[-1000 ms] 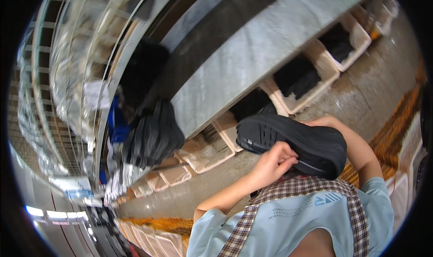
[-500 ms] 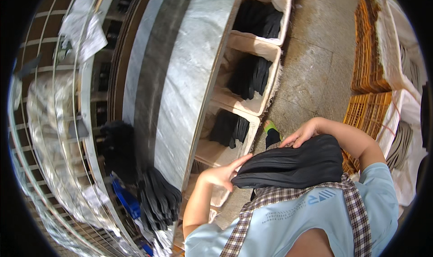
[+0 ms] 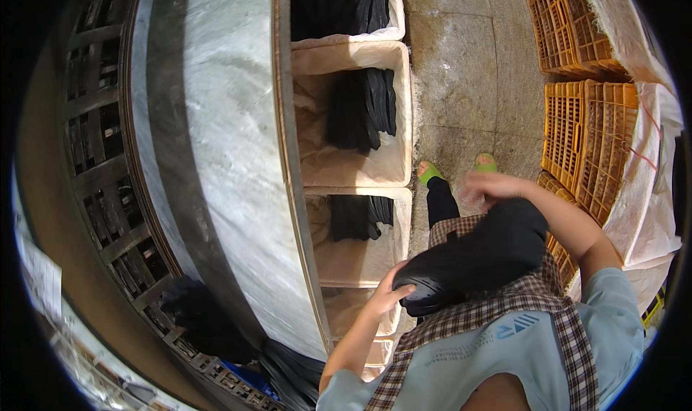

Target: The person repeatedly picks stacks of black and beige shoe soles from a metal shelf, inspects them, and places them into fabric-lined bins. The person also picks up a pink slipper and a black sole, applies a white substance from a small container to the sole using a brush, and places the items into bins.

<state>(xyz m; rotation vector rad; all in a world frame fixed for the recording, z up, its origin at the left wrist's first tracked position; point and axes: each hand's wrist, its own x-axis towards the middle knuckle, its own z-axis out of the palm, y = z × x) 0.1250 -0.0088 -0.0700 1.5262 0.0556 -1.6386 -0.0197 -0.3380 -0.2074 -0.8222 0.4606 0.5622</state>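
Gripping one end of the black soles [image 3: 479,256] before the checked apron [image 3: 440,328], the left hand [image 3: 387,292] lays its thumb on them; the right hand [image 3: 495,186] is raised near their other end, too blurred to read its fingers' pose. Beyond, green slippers [image 3: 430,171] stand on the floor [image 3: 458,65] between pale-lined bins [image 3: 353,168] beside the grey desk [image 3: 231,86] and orange crates [image 3: 587,137].

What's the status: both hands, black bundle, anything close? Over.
Left hand grips left end of black layered bundle. Right hand blurred near its far side, contact unclear. Lined bins to the left.
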